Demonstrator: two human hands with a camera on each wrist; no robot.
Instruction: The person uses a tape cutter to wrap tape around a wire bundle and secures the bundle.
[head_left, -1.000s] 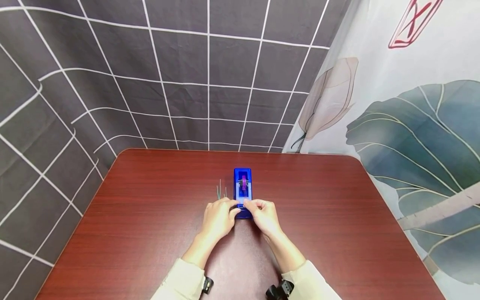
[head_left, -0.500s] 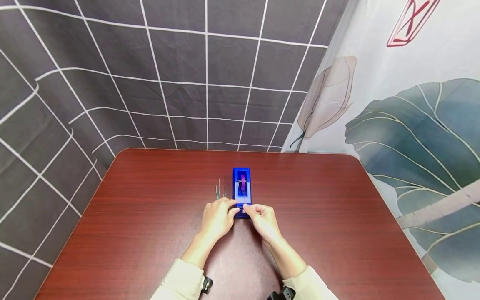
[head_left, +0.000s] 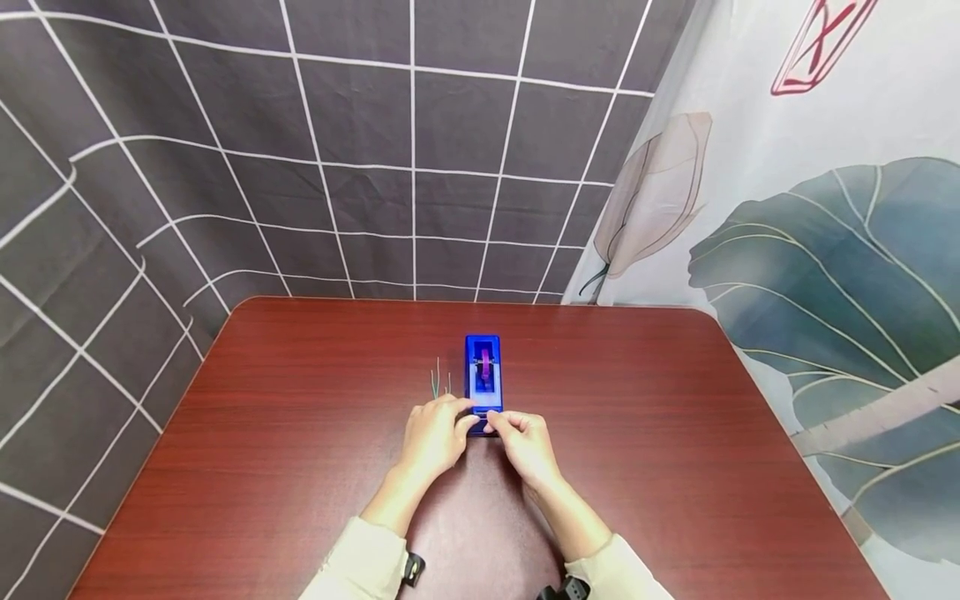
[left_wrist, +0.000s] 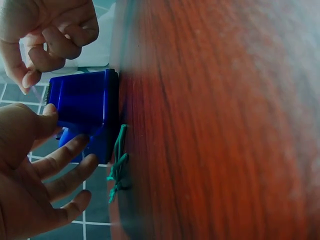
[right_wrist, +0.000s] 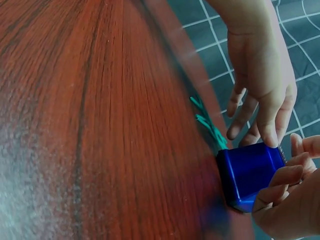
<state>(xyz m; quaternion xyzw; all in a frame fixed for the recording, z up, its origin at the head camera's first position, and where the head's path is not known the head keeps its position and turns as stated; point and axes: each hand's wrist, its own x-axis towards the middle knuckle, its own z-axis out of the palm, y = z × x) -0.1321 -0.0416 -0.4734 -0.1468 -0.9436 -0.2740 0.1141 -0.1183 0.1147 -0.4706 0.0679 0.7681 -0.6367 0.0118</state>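
Note:
A blue tape dispenser (head_left: 486,400) stands on the table, with a narrow purple tape roll (head_left: 486,364) in its well. My left hand (head_left: 433,435) holds it near the front. In the left wrist view that hand's thumb touches the edge by the toothed cutter (left_wrist: 47,95), while the other fingers lie along the side. At the front end my right hand (head_left: 531,450) pinches the tape's loose end between thumb and index finger. A faint purplish strip of tape (left_wrist: 36,92) shows below those fingertips in the left wrist view; most of it is hard to make out.
Several thin green wire-like strands (head_left: 436,383) lie just left of the dispenser, partly behind my left hand; the right wrist view shows them as green strands (right_wrist: 210,127) too. Around them spreads the reddish-brown table (head_left: 637,417). A dark gridded curtain (head_left: 375,192) hangs behind.
My right hand has drawn back slightly toward me, from above the dispenser's front part to its front end, still pinching. The left hand and the dispenser keep nearly the same place.

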